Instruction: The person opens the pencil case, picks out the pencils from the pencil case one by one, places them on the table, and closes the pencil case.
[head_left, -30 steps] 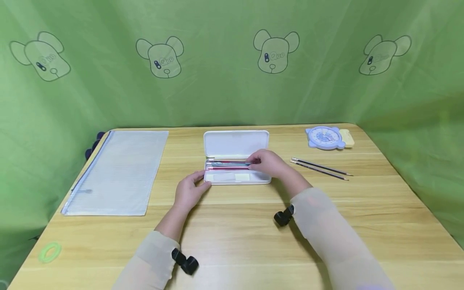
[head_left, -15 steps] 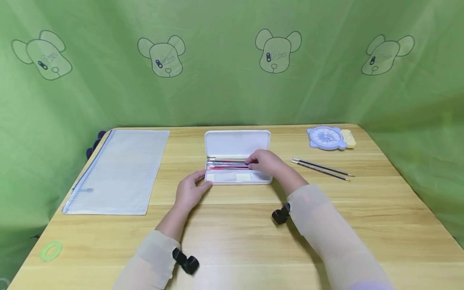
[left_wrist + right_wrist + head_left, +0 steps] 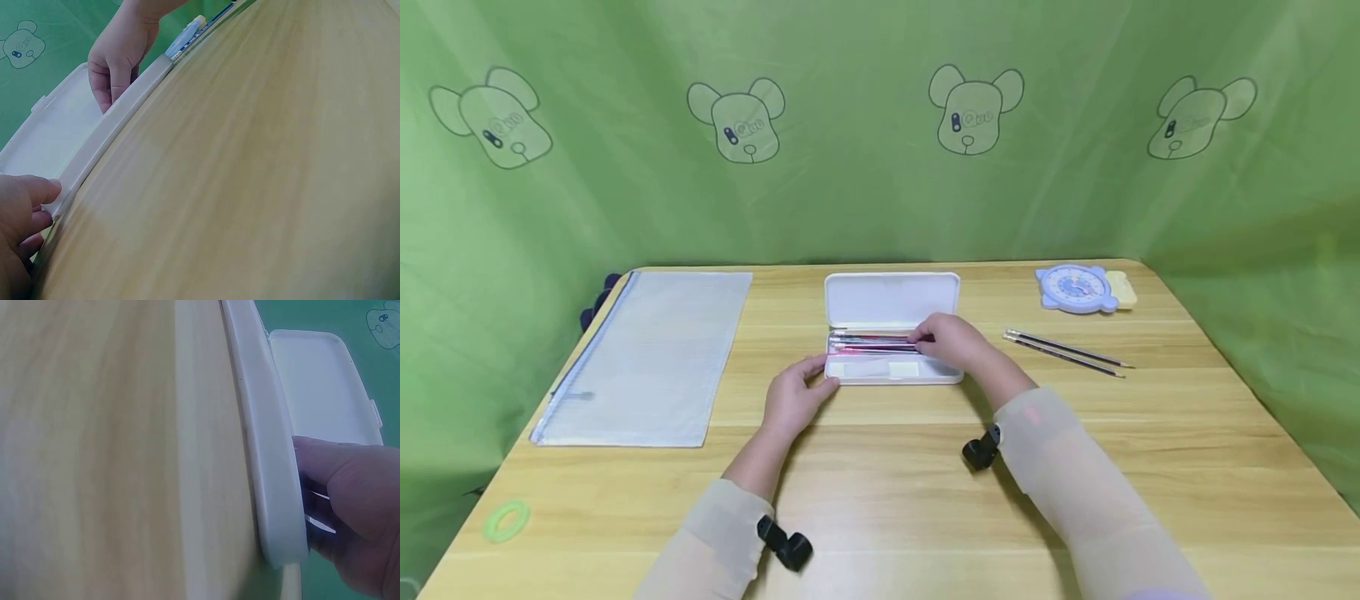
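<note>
A white pencil case (image 3: 891, 377) lies open mid-table, its lid (image 3: 891, 300) folded back. Several pencils (image 3: 868, 341) lie in its tray. My left hand (image 3: 818, 373) holds the case's front-left corner, thumb along the front edge; the left wrist view shows its fingers (image 3: 37, 190) against the end of the case (image 3: 119, 122). My right hand (image 3: 919, 339) reaches into the right half of the tray, its fingers curled onto the pencils. In the right wrist view that hand (image 3: 350, 500) sits behind the case's wall (image 3: 269, 475).
Two loose pencils (image 3: 1066, 352) lie to the right of the case. A blue toy clock (image 3: 1073, 288) and a yellow eraser (image 3: 1122, 287) sit at the back right. A mesh zip pouch (image 3: 647, 354) covers the left side, and a green ring (image 3: 505, 521) lies near the front-left edge.
The right hand's fingers have shifted slightly on the pencils in the tray. The left hand keeps its place on the corner.
</note>
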Motion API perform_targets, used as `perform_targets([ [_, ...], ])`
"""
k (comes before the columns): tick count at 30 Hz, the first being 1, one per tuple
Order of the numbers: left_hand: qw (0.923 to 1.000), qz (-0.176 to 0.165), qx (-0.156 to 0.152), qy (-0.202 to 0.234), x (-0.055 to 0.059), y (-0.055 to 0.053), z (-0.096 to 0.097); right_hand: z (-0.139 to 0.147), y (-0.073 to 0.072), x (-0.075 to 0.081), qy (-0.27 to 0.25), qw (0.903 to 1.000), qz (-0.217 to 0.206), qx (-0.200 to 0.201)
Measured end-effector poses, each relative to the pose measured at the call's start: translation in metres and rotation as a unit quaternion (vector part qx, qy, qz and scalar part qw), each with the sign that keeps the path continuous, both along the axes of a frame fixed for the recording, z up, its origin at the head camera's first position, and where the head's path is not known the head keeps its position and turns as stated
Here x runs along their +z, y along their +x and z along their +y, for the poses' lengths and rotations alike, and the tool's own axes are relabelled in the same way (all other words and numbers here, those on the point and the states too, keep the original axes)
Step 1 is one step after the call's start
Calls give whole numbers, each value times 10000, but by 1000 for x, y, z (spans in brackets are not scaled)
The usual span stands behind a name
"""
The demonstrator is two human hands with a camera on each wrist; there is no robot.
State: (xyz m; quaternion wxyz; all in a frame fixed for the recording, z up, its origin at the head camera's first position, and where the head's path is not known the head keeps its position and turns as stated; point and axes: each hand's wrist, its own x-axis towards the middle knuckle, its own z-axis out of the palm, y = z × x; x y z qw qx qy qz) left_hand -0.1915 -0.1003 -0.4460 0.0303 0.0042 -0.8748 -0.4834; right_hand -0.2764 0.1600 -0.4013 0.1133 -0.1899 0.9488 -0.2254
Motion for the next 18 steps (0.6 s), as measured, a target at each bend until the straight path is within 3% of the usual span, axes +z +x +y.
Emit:
perform_targets([
  [9, 10000, 5, -8, -33, -1, 0, 0, 1, 1, -1, -51, 10000, -18, 4],
  [18, 10000, 72, -39, -20, -1, 1, 0, 14, 9, 6, -652, 9975, 95, -246],
])
